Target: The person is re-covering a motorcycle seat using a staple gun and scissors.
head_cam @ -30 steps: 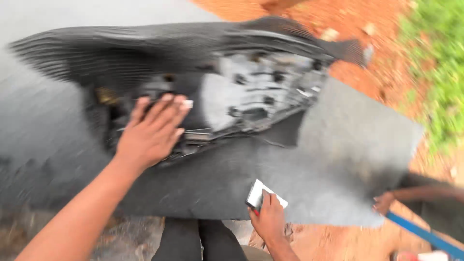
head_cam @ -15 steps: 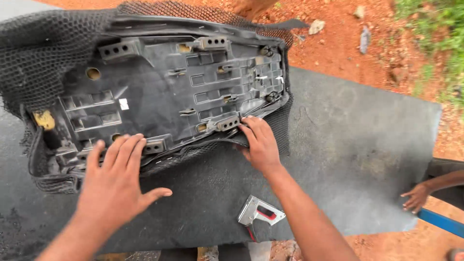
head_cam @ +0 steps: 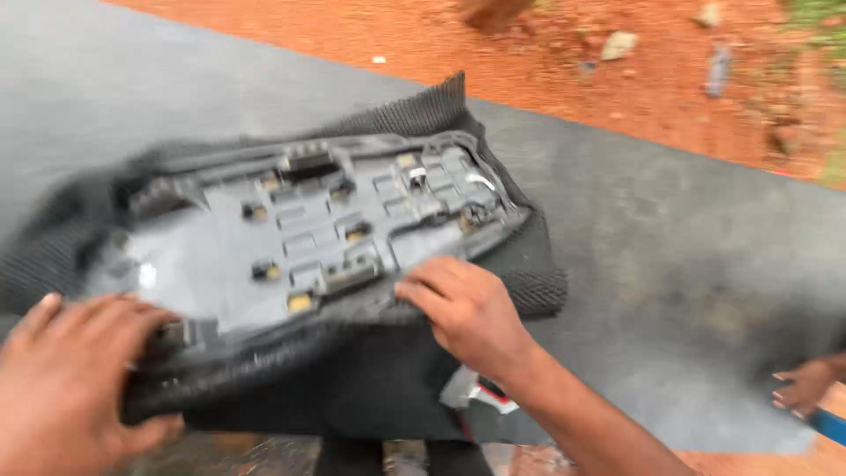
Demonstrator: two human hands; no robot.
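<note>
Fingers: left hand (head_cam: pixel 66 379) lies flat, spread and ungripping, on the near edge of the black woven seat cover (head_cam: pixel 520 273); right hand (head_cam: pixel 467 313) curls over that cover's rim.
Seat: upturned grey moulded plastic seat base (head_cam: pixel 291 238), on the grey table (head_cam: pixel 687 256).
Advice: draw the cover taut, evenly, over the rim.
Count: one seat, two own hands, one other person's hand (head_cam: pixel 806 383), one red-and-white tool (head_cam: pixel 485 392) under the right wrist.

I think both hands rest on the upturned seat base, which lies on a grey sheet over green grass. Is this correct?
Not quite. In the head view the left hand and the right hand do rest on the upturned seat base, and it lies on the grey sheet, but the ground around the sheet is bare red-orange earth, not green grass.
</note>
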